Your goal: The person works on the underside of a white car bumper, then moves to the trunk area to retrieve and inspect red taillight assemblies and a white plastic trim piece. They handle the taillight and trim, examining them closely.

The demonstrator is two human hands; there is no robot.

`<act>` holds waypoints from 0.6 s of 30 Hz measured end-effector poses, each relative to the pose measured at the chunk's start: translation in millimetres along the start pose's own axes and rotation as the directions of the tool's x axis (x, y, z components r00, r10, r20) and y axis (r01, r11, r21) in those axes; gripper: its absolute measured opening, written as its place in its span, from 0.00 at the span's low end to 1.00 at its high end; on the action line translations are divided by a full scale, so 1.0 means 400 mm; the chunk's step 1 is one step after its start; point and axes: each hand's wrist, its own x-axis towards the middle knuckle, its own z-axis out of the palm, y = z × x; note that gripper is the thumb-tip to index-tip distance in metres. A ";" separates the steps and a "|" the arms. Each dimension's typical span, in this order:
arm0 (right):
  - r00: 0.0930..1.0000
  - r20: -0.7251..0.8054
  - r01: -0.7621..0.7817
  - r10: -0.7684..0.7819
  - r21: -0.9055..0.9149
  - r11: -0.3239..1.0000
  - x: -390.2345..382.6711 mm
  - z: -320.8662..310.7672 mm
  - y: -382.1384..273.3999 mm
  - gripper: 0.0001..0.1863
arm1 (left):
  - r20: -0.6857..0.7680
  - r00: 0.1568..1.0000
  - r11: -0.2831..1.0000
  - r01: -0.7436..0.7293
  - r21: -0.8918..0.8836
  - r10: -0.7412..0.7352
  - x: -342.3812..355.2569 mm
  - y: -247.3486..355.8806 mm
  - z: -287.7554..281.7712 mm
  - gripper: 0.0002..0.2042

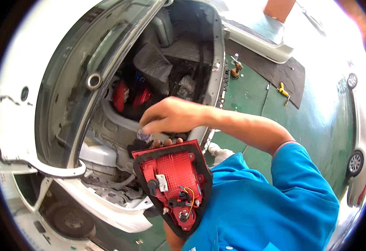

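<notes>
A red car tail light (170,167), its back with a black gasket, wires and connectors turned up toward me, is held in front of my body. My left hand (166,143) grips it from beneath; only the fingertips show, curled over its upper edge. Above the lamp, my right hand (170,116) reaches in from the right with its fingers bent together. At its fingertips is a small clear, purplish thing (144,134), too blurred to name. Behind both hands lies the car's open trunk (128,122), with its inner trim stripped out.
In the trunk are red lamp parts (120,95), a grey quilted piece (153,62) and a crumpled clear bag (186,87). A cordless drill (235,69) and a yellow tool (283,90) lie near a dark mat (293,75). A white bumper (258,41) rests beyond; another car (358,125) stands far right.
</notes>
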 end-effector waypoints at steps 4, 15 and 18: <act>1.000 -0.009 0.011 -0.012 -0.127 0.992 -0.122 -0.034 -0.012 0.18 | 0.037 0.999 1.000 0.007 -0.030 -0.006 0.020 -0.006 -0.014 0.28; 0.966 -0.046 0.229 -0.255 -0.309 0.923 -0.122 0.084 -0.037 0.17 | -0.139 0.983 0.958 -0.078 0.277 0.121 -0.024 0.011 -0.093 0.27; 0.947 -0.023 0.294 -0.321 -0.342 0.893 -0.110 0.093 -0.040 0.18 | -0.179 0.979 0.990 -0.080 0.119 0.101 -0.028 -0.015 -0.115 0.29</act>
